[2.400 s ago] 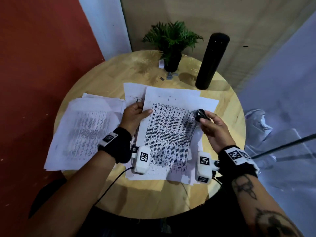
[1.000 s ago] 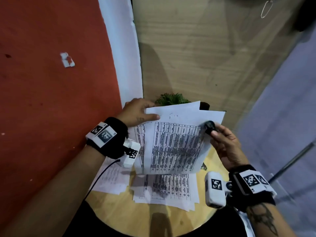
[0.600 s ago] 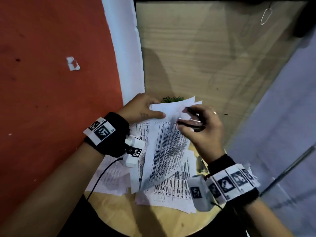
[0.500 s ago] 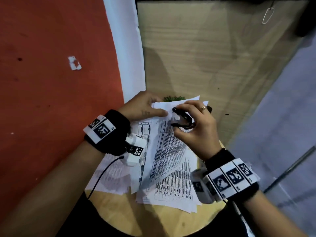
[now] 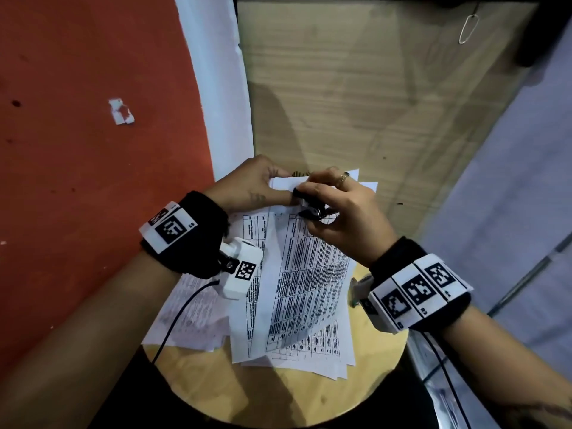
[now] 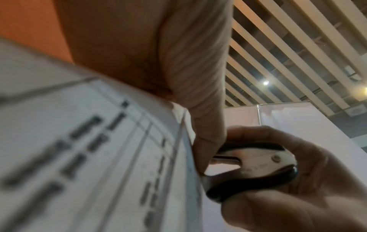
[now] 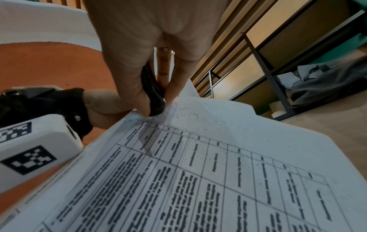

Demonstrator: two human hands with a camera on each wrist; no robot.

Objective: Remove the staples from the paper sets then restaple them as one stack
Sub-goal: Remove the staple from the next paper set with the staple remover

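Observation:
A set of printed table sheets (image 5: pixel 303 274) is held up above the round wooden table (image 5: pixel 309 397). My left hand (image 5: pixel 253 187) pinches its top left corner (image 7: pixel 139 119). My right hand (image 5: pixel 340 218) grips a black staple remover (image 5: pixel 312 209) against that same corner, beside my left thumb. In the left wrist view the staple remover (image 6: pixel 254 169) shows metal jaws at the paper (image 6: pixel 99 157) edge; the staple itself is hidden. In the right wrist view the staple remover (image 7: pixel 152 92) sits between thumb and fingers.
More printed sheets (image 5: pixel 297 351) lie on the table under the raised set, with another pile (image 5: pixel 192 317) to the left. A red wall (image 5: pixel 93 119) stands on the left and a wooden panel (image 5: pixel 371 88) behind. The plant is almost hidden behind my hands.
I raised the paper set off the table. My right hand brought the staple remover from the right edge across to the top left corner, close to my left thumb.

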